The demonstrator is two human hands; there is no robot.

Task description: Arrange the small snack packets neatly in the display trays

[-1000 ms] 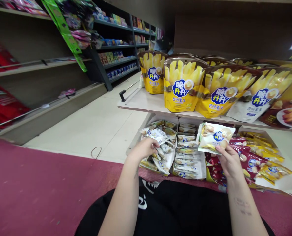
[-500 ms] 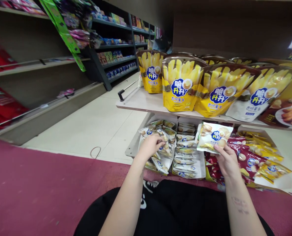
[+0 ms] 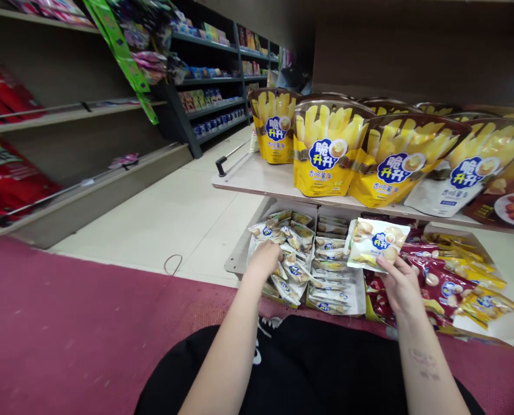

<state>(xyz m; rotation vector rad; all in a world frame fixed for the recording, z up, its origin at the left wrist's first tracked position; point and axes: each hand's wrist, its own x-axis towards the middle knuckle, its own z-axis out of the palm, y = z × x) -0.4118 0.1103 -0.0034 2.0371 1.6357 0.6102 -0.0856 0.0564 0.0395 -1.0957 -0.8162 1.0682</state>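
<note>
My right hand (image 3: 400, 282) pinches a small white snack packet (image 3: 378, 243) by its lower edge, thumb in front, its printed face turned up toward me. My left hand (image 3: 265, 259) reaches into the left cardboard box (image 3: 309, 214), among loose white snack packets (image 3: 295, 271). Its fingers are curled and partly hidden, so what they grip cannot be made out. Beside that box, similar packets stand in a neat row (image 3: 329, 268) in the middle box (image 3: 357, 288). The held packet hangs over the right side of this middle box.
Large yellow snack pouches (image 3: 326, 153) line the shelf (image 3: 257, 178) above the boxes. Dark red packets (image 3: 441, 282) and yellow packets (image 3: 484, 302) lie at the right. A metal rod with a black end (image 3: 221, 166) juts at the shelf's left edge. Red carpet (image 3: 87, 323) covers the near floor.
My left hand has shifted slightly within the left box, its fingers now lower among the packets. The right hand still holds its packet in place. The view has turned a little left.
</note>
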